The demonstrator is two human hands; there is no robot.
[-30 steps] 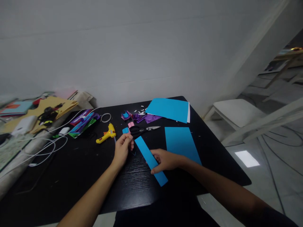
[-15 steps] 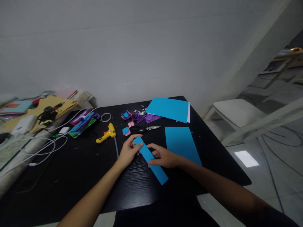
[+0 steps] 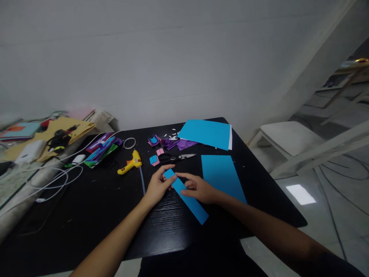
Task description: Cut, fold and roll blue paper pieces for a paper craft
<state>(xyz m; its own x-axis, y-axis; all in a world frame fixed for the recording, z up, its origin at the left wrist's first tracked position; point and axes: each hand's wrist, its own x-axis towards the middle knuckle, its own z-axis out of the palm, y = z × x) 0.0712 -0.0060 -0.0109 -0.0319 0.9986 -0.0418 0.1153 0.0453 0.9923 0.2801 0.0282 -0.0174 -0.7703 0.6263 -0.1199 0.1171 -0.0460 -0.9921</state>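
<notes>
A long blue paper strip (image 3: pixel 191 204) slants between my hands above the black table (image 3: pixel 95 223). My left hand (image 3: pixel 158 184) pinches its upper left end, thumb on top and fingers behind. Around the middle of the strip, my right hand (image 3: pixel 198 188) grips the right edge with its thumb on the face, while its index finger reaches toward the left thumb. The strip's lower end sticks out free. Beyond the hands lie scissors (image 3: pixel 186 156) with black handles. Right of the strip, a blue sheet (image 3: pixel 223 175) rests flat, partly under my right wrist.
A yellow glue gun (image 3: pixel 131 163) lies left of the scissors, near a grey tape ring (image 3: pixel 129 143). Small folded paper pieces (image 3: pixel 154 159) and purple scraps (image 3: pixel 184 144) sit behind. More blue sheets (image 3: pixel 206 132) lie at the back. White cables (image 3: pixel 65 179) and coloured papers (image 3: pixel 102 150) occupy the left.
The strip's lower end has shifted slightly right. My right index finger has stretched out toward the strip's upper end; the left hand keeps its pinch.
</notes>
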